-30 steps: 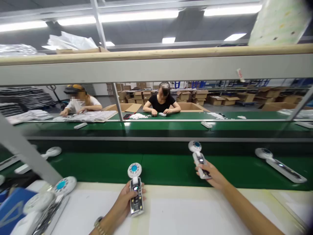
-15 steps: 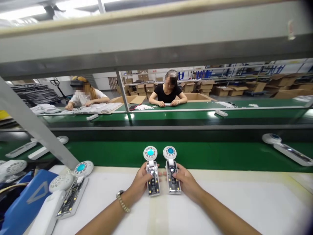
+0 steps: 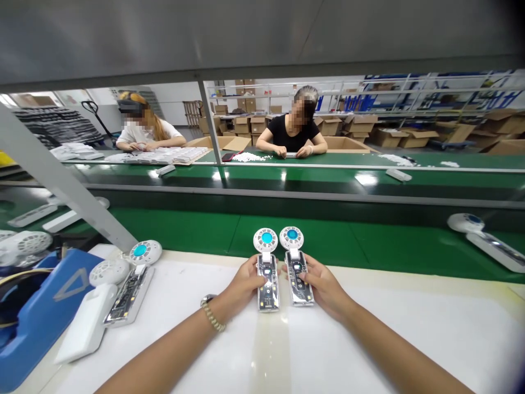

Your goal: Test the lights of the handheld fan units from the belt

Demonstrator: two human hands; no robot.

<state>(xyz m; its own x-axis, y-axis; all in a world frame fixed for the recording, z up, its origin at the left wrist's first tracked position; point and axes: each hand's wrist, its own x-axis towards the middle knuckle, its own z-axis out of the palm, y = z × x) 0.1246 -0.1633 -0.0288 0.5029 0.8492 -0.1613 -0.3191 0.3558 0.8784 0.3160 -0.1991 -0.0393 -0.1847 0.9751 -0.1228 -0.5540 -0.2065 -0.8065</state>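
My left hand point(image 3: 247, 282) is closed around the clear-bodied handle of a handheld fan point(image 3: 268, 290), its thumb on the front of the circuit board. A second handheld fan point(image 3: 301, 285) of the same kind is gripped in my right hand point(image 3: 322, 283), with the thumb on its face too. Both fans stand side by side with their round white heads up, each with a blue centre. The heads almost touch, while the handles are slightly apart. Small lit displays show on both handles. The fingers behind the handles are mostly hidden.
Left on the white tabletop point(image 3: 197, 339) lie another clear-handled fan point(image 3: 129, 295) and a white fan point(image 3: 88, 323), beside a blue holder point(image 3: 53, 306). Beyond runs a green conveyor belt point(image 3: 229, 230) with a fan point(image 3: 496, 249) at right. Two people sit across it. A slanted metal post point(image 3: 69, 180) stands left.
The view has shifted, so the far bench and people sit higher in the picture. Both fans remain in my hands, their heads now closer together and the right one tilted more.
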